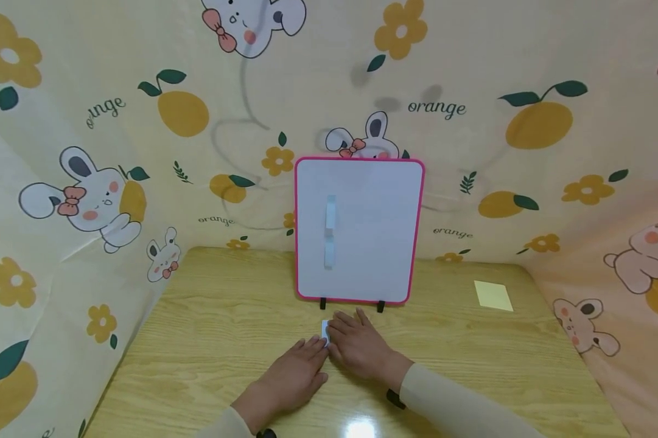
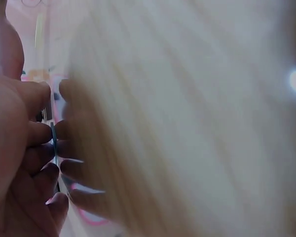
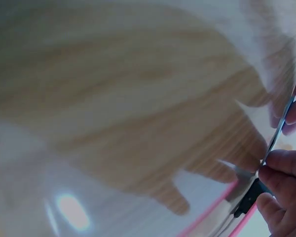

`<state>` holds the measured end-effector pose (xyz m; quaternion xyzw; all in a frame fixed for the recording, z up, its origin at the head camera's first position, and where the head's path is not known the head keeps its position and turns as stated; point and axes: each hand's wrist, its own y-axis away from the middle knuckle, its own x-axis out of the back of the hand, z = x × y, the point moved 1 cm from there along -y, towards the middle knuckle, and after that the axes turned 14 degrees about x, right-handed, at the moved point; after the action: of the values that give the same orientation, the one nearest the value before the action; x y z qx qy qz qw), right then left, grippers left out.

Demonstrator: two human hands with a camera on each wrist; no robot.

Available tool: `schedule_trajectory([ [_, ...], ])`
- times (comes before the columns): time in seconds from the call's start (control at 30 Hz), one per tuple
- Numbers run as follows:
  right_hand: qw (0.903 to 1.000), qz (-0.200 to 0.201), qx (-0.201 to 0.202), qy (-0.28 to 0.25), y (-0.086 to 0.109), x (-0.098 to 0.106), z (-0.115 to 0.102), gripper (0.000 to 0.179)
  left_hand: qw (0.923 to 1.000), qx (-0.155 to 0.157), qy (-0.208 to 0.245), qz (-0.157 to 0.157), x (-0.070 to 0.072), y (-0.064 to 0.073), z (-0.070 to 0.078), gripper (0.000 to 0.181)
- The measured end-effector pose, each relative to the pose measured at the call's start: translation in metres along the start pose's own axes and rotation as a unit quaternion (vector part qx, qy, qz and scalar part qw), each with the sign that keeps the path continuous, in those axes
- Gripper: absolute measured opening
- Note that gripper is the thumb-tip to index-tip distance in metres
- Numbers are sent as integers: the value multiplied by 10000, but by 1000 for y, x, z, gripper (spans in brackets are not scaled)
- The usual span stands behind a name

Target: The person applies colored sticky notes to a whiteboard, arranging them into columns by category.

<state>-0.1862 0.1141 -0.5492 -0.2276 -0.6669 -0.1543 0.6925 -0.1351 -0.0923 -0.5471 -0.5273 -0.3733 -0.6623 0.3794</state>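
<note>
A small light-blue paper piece lies flat on the wooden table, partly hidden under fingers. My left hand rests palm down with its fingertips at the paper's near end. From the other side, my right hand lies over the paper's right edge, fingers extended and pressing down. Seen edge-on in the right wrist view, the paper is a thin blue line beneath the fingertips. Just beyond the hands stands a white board with a pink rim, bearing two pale-blue strips, one above the other.
Two black feet hold the board up near the back of the table. A pale yellow paper sheet lies at the right. Printed cloth with rabbits and oranges surrounds the table at the back and sides.
</note>
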Motion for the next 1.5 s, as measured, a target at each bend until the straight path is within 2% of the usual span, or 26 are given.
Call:
schedule_trajectory([
  [0.2,9990,-428,12,122,-15,2,-8,47,9996,43,296,-7,4,8,-14,57],
  [0.37,9982,-591,-24,70,-22,2,-13,49,9989,60,465,29,8,13,-20,54],
  [0.63,9982,-581,-21,119,-23,4,-14,50,9981,87,617,-10,8,13,-24,53],
  [0.87,9985,-372,-401,-85,-15,7,-7,56,9976,116,688,41,8,13,-22,54],
  [0.97,9980,-181,-603,-83,-7,12,-1,56,9971,129,737,134,7,13,-22,55],
  [1.17,9927,586,-1053,-45,24,23,17,55,9970,63,672,374,5,12,-20,49],
  [1.3,9851,975,-1416,81,53,29,32,53,9965,62,698,445,6,12,-19,49],
  [1.5,9656,1803,-1690,804,101,35,60,46,9962,74,629,598,6,11,-16,50],
])
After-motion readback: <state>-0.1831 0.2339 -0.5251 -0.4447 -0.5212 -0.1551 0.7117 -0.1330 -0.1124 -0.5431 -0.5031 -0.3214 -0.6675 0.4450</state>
